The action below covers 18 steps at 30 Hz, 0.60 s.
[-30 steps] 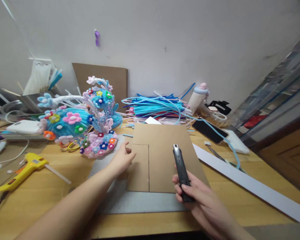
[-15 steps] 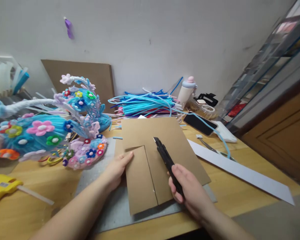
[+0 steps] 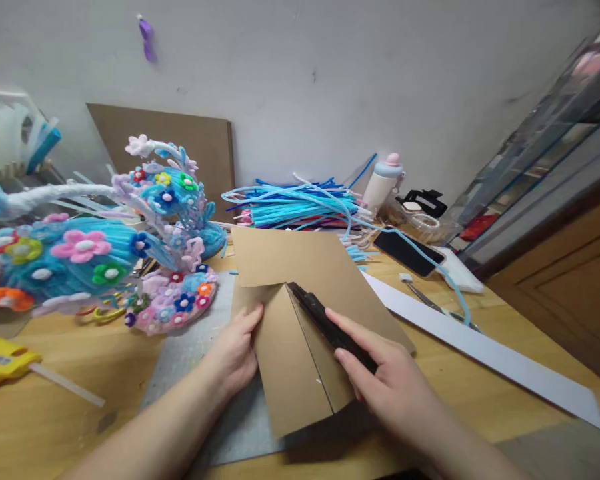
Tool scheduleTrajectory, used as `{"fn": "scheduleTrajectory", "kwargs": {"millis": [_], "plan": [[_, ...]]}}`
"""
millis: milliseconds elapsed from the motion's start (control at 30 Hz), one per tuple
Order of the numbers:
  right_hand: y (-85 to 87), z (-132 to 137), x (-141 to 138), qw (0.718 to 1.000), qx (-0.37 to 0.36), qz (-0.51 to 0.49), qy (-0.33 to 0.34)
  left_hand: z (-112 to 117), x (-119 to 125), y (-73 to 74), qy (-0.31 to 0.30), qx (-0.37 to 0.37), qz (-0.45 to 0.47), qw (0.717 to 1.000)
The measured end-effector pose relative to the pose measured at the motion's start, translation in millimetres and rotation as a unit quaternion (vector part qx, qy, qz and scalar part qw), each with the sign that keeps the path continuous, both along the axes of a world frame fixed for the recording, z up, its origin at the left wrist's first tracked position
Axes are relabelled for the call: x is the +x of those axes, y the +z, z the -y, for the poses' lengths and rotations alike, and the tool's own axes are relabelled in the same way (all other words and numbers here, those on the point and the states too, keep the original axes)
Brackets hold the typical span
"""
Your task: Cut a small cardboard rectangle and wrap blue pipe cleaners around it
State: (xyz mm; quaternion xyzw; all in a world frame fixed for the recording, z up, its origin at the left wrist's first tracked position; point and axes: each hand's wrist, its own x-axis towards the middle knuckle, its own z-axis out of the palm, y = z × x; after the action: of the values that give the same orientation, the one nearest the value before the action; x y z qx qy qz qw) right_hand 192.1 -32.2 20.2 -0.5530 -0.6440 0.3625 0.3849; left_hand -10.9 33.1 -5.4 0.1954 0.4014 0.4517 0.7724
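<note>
A brown cardboard sheet is tilted up above the grey cutting mat, with a long slit and a short cut that meet at a corner. My left hand grips the left edge of the partly cut strip, thumb on top and fingers behind. In my right hand is a black utility knife, its tip at the corner where the cuts meet. The blade itself is hidden at the slit. Another piece of cardboard shows beneath the sheet on the left.
Fuzzy-flower craft pieces stand at the left, above a yellow glue gun. Blue pipe cleaners lie at the back beside a bottle. To the right are a phone, scissors and a white strip.
The knife has moved down and left, bringing its tip to the corner of the cuts. The cardboard has tilted and bent, with the strip pushed out of line with the sheet.
</note>
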Motion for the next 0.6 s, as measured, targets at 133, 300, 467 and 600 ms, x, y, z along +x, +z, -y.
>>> {"fn": "scheduleTrajectory", "kwargs": {"millis": [133,300,467,600], "plan": [[8.3,-6,-1,0.992,0.037,0.116,0.036,2,0,-0.9,0.013,0.033,0.009,0.999],[16.5,-7,-4,0.978,0.044,0.200,0.039,4,3,-6.1,0.016,0.032,0.013,0.999],[21.7,-7,-13,0.963,0.032,0.264,0.042,7,5,-11.1,0.018,0.034,-0.018,0.999],[13.3,-8,-23,0.955,-0.011,0.293,0.040,7,3,-13.1,0.035,0.051,-0.078,0.995]]}}
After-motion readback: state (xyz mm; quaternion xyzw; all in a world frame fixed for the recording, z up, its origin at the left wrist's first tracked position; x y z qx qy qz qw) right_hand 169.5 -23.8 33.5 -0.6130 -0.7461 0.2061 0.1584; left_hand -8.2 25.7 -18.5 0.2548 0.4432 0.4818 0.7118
